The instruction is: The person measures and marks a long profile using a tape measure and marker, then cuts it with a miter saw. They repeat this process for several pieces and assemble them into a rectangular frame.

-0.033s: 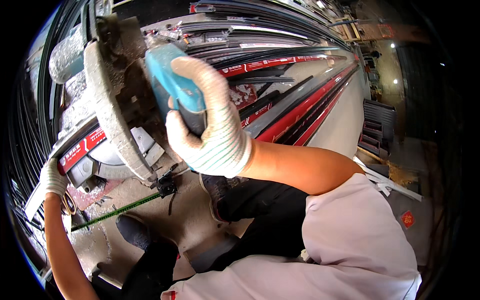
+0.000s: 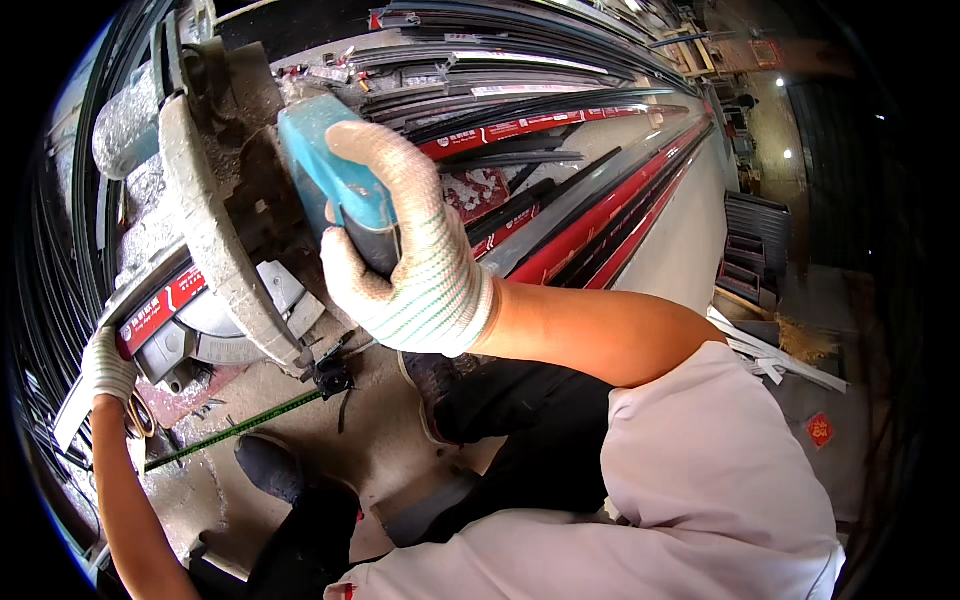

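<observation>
My right hand (image 2: 425,265), in a white knitted glove with green stripes, is wrapped round the blue and black handle (image 2: 345,165) of a miter saw. The saw's curved, dust-coated guard (image 2: 208,215) stands just left of that handle and hides the blade. At the far left, my gloved left hand (image 2: 107,366) is closed round a long profile bar (image 2: 165,308) with red printed film. The bar lies across the saw's base (image 2: 220,338) and runs behind the guard. Part of the left hand's fingers is hidden.
Bundles of long dark and red-filmed profiles (image 2: 590,235) stretch away to the right; more dark strips (image 2: 50,260) lie at the left edge. Below the saw, a green measuring strip (image 2: 240,428) runs near my shoe (image 2: 270,468). White offcuts (image 2: 775,358) lie at right.
The whole view has shifted slightly, with the saw and its handle a little lower and further left in the picture. Both hands keep their hold.
</observation>
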The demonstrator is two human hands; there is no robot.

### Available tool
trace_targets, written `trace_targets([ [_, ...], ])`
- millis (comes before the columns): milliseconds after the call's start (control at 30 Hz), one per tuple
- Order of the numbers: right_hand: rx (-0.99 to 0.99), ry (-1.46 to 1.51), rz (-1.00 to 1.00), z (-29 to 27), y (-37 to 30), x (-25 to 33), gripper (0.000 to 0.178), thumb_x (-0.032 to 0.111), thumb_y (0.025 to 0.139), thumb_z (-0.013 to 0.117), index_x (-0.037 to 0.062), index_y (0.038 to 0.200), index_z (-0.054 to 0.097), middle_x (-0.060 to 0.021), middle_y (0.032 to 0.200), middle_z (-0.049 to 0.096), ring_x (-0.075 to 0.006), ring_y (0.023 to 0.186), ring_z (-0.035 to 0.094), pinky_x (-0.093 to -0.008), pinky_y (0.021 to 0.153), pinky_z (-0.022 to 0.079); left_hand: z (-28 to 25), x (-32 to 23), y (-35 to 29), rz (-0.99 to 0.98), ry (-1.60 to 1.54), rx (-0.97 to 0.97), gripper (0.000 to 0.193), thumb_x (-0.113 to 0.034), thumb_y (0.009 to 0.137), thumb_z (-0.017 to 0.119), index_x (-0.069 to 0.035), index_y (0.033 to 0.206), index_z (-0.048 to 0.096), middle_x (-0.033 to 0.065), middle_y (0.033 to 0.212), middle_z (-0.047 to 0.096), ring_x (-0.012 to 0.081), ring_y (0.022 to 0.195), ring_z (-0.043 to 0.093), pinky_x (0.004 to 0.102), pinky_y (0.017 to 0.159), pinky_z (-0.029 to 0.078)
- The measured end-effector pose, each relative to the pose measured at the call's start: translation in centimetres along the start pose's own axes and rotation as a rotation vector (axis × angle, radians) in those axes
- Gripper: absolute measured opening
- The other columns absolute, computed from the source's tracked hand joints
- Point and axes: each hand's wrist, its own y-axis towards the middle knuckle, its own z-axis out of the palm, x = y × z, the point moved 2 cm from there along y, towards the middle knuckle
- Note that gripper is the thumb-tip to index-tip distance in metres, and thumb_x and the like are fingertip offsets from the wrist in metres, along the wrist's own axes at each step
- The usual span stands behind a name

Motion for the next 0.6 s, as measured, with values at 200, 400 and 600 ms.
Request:
trace_targets([
  [200, -0.039, -0.064, -0.109, -0.1, 0.2, 0.0, 0.072, 0.004, 0.086, 0.073, -0.0019, 0.151, 0.042, -0.0290, 0.138, 0.060, -0.0482, 0.119, 0.066, -0.0496, 0.101, 0.058, -0.9, -0.4, 0.0, -0.033, 0.047, 0.037, 0.033, 0.000, 0.087, 0.060, -0.003, 0.118, 0.073, 0.0252, 0.106, 0.074, 0.0458, 0.099, 0.071, 0.0478, 0.088, 0.057],
  [400, -0.011, -0.032, -0.051, 0.0, 0.0, 0.0, 0.072, 0.004, 0.086, 0.073, -0.0017, 0.150, 0.042, -0.0284, 0.138, 0.060, -0.0476, 0.117, 0.067, -0.0489, 0.099, 0.058, -0.6, 0.0, 0.0, -0.047, 0.003, 0.064, 0.039, 0.002, 0.085, 0.060, -0.002, 0.122, 0.071, 0.0259, 0.110, 0.074, 0.0471, 0.104, 0.070, 0.0479, 0.092, 0.057],
  [600, -0.019, -0.029, -0.069, 0.2, 0.0, -0.1, 0.072, 0.004, 0.087, 0.072, -0.0013, 0.151, 0.042, -0.0284, 0.138, 0.060, -0.0472, 0.117, 0.067, -0.0487, 0.098, 0.059, 0.9, 1.5, 0.2, -0.086, -0.068, 0.094, 0.042, 0.005, 0.090, 0.058, -0.003, 0.129, 0.070, 0.0181, 0.118, 0.076, 0.0315, 0.106, 0.073, 0.0382, 0.096, 0.057],
])
